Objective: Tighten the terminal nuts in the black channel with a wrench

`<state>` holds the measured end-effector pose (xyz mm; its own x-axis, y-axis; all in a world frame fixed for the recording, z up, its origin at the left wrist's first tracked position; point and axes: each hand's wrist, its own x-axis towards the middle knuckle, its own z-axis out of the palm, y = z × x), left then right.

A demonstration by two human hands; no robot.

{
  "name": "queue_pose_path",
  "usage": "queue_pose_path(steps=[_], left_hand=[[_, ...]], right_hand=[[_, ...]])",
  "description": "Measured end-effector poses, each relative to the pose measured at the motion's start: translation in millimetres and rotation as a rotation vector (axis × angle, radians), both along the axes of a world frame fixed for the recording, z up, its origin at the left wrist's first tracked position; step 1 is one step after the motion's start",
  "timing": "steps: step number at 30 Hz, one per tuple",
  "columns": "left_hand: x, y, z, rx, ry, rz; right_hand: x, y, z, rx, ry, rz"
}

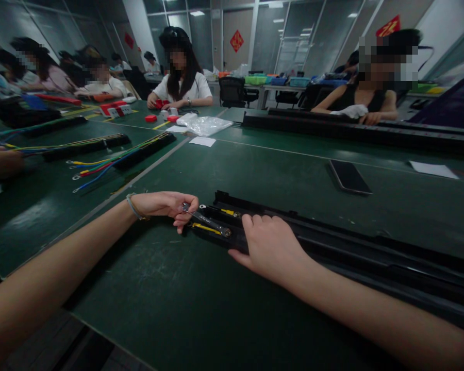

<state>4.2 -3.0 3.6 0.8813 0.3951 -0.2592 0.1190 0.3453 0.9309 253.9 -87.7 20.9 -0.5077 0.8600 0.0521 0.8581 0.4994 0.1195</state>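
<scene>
Through my remote view, the left hand [166, 205] was closed on a slim, shiny metal wrench [208, 220], its head at the near end of a long black channel [344, 247] on the green table [154, 278]; the right hand [272, 247] clamped that channel. I judged the wrench stiff and slick, best held mid-handle, the channel rigid, best braced by its sides. Beyond stood a green plastic bin [255, 80], contents unclear.

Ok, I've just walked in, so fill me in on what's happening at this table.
The left hand holds a wrench, its head at the near side of a black bar, close to the bar's end. The right hand clasps the bar beside it. A phone lies beyond. Across the table, a person in white handles something red.
</scene>
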Motion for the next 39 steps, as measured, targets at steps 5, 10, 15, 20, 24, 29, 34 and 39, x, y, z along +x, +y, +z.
queue_pose_path(steps=[5,10,15,20,24,29,34,39], left_hand=[[-1,-4,5.1,-0.056,0.075,-0.146],[-3,-4,4.3,-0.072,0.104,-0.224],[-5,-1,-1.4,-0.093,0.057,-0.116],[-4,1,-5.2,-0.037,0.014,0.038],[-1,1,-5.3,0.024,-0.031,0.12],[0,3,-3.9,0.054,-0.052,0.12],[-5,8,-5.5,0.042,-0.043,0.129],[-11,8,-1.9,0.045,-0.002,0.09]], right_hand=[[1,0,0.9,-0.01,-0.007,-0.005],[1,0,-1.7,0.016,-0.004,0.008],[0,0,-2.6,0.032,0.002,0.009],[0,0,-3.1,0.03,0.009,0.011],[0,1,-3.8,0.034,0.013,0.01],[0,1,-3.9,0.031,0.008,0.005],[0,1,-3.5,0.01,0.008,0.007],[1,1,-3.2,0.009,0.007,0.011]])
